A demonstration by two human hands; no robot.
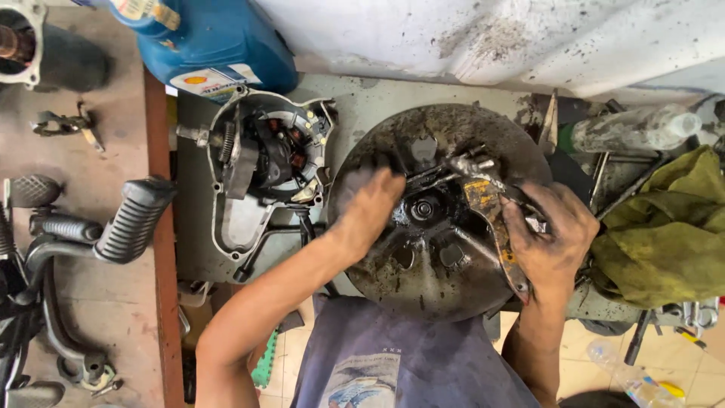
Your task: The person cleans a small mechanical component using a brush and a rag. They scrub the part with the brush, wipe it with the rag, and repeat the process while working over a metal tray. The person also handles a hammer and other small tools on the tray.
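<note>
You are at a grimy grey bench (362, 98) set against a stained white wall, with a tiled floor below. Your right hand (550, 234) is clamped on the yellow-marked handles of a greasy plier-like tool (483, 198), its head lying across the top of a large, oil-black round metal disc (442, 291) near the disc's centre hub (421, 209). Your left hand (370, 205) lies flat on the disc's left face, fingers together, pressing down and gripping nothing.

The disc sits at the bench's front edge, right before your chest. From what shows, the work at the hub looks unfinished: the tool is engaged there, the centre fitting is in place, and nothing freed from the disc is visible.

Left of the disc lies an opened engine side cover (260, 162) with a coil assembly inside. Behind it stands a blue oil jug (215, 41). To the right lie a crumpled olive rag (672, 227) and a dirty plastic bottle (630, 128). On the wooden surface at far left rest rubber-covered footrests (134, 219).
</note>
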